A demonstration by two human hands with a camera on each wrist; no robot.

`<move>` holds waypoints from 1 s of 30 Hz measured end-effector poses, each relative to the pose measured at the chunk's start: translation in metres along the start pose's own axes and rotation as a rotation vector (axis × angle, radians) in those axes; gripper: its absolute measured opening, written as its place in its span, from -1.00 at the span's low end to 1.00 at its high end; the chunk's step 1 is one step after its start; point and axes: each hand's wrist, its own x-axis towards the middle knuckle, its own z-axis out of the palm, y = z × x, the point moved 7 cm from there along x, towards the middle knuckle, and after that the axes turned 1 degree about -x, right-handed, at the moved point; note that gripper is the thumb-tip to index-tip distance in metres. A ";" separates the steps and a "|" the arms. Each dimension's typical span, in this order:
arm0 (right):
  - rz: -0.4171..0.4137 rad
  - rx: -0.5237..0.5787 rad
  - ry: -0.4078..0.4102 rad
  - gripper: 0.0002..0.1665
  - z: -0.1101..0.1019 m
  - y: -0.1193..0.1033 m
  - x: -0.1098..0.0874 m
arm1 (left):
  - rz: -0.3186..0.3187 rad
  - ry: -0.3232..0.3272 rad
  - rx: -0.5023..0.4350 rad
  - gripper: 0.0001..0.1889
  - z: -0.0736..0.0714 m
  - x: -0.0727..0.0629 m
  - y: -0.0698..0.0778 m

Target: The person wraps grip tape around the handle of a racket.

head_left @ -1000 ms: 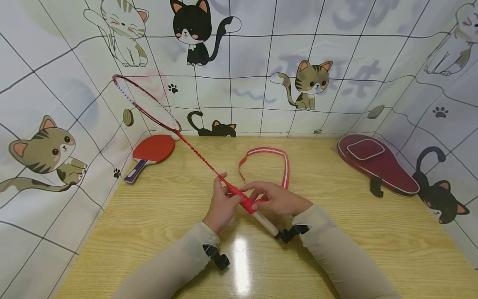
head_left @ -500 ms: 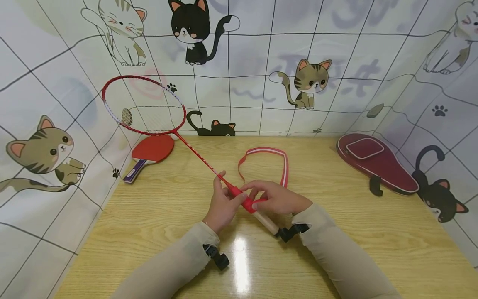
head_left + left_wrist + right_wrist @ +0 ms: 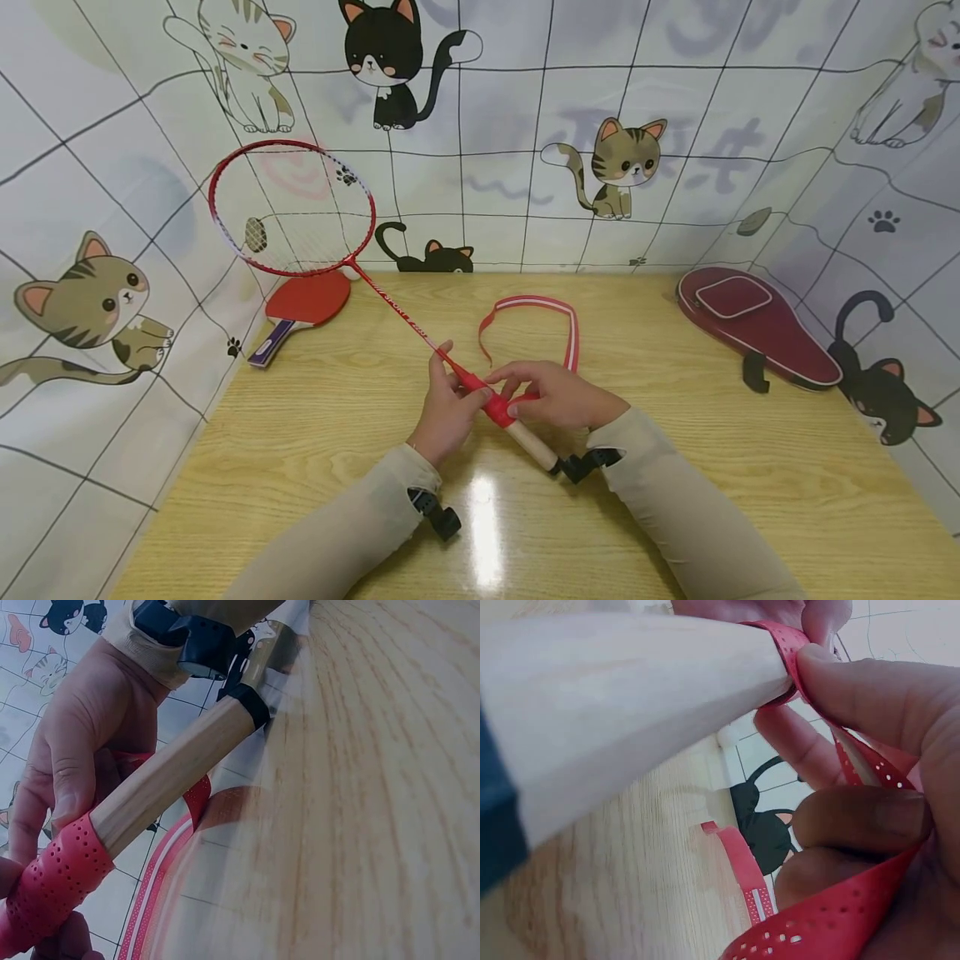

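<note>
A red badminton racket [image 3: 397,313] slants across the middle, its strung head raised at the far left in the head view. My left hand [image 3: 444,417] grips the upper handle, fingers and thumb around it. Perforated red grip tape [image 3: 60,877] covers that upper part. Below it the bare wooden handle [image 3: 180,769] shows, ending in a black band. My right hand [image 3: 558,398] pinches the tape at the edge of the wrapped part. In the right wrist view the tape runs through its curled fingers. The loose tape tail [image 3: 573,329] curves over the table behind the hands.
A red table tennis bat [image 3: 318,297] lies at the back left of the wooden table [image 3: 337,508]. At the back right is a dark red bat case [image 3: 757,333] with a black strap. Cat-printed cloth walls [image 3: 510,192] enclose the table at the back and sides.
The racket has turned about its shaft: its head was nearly edge-on and now shows its face. Both hands stay almost in place, left on the handle, right on the tape.
</note>
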 end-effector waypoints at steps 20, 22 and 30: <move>-0.032 0.015 0.073 -0.55 -0.005 -0.005 0.000 | 0.003 0.009 -0.003 -0.08 0.001 -0.001 0.001; -0.024 0.022 0.068 -0.54 -0.005 -0.005 0.000 | 0.003 0.007 -0.008 -0.08 0.001 -0.001 0.001; 0.005 0.031 0.010 -0.38 -0.002 0.001 0.000 | 0.018 0.002 -0.045 -0.07 0.002 -0.001 0.002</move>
